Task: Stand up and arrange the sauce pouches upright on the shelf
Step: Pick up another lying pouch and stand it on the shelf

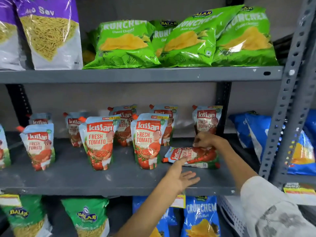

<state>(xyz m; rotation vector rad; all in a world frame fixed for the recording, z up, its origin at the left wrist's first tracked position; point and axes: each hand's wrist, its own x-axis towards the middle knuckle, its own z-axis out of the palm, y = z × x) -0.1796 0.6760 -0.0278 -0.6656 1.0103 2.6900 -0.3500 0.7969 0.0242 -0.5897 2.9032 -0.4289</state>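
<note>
Several red and blue Kissan tomato sauce pouches stand upright on the grey middle shelf [85, 178], among them one front centre [100, 142] and one beside it [147, 141]. One pouch lies flat [196, 157] at the right, its orange cap pointing left. My right hand [206, 140] rests on the far edge of this flat pouch, fingers curled on it, just below an upright pouch [206, 119] at the back right. My left hand [179, 177] is open, palm up, its fingertips touching the flat pouch's near edge.
Green chip bags [188, 40] and purple sev bags [49, 35] fill the upper shelf. Blue and green snack bags [200, 218] sit below. A perforated grey upright post [289, 93] borders the right, with blue bags [256, 132] beyond. A white basket [229, 214] sits lower right.
</note>
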